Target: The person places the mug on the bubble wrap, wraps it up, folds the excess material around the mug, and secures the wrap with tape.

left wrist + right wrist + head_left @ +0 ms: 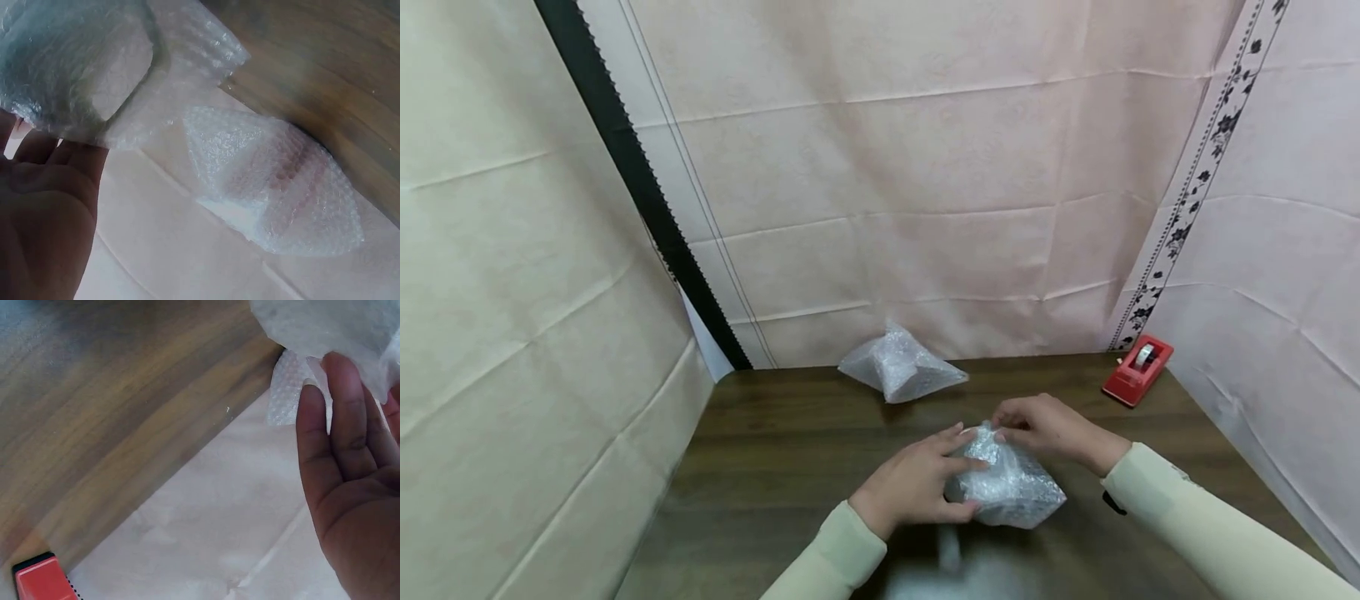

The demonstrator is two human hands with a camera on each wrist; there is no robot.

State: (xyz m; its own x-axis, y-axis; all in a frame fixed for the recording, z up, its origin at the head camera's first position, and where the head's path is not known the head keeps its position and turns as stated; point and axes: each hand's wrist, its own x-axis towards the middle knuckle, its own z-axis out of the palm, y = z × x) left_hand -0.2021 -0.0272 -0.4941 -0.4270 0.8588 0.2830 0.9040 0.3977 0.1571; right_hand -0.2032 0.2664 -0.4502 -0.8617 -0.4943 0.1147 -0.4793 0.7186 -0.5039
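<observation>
In the head view a bubble-wrapped bundle point(1017, 490) is between the two hands, over the front part of the table. My left hand point(912, 482) holds its left side, fingers spread across the wrap and thumb at the near side. At the bundle's upper edge, the right hand point(1051, 429) pinches the wrap between thumb and fingers. The left wrist view shows the clear wrap point(194, 69) above that hand's fingers, with a darker rounded shape inside. Whatever lies within the bundle is blurred by the plastic.
A second bubble-wrapped bundle point(904, 367) sits at the table's back edge, against the cloth backdrop point(940, 167). To the right, near the back corner of the wooden table point(760, 467), stands a red tape dispenser point(1138, 371). Cloth also hangs along both sides.
</observation>
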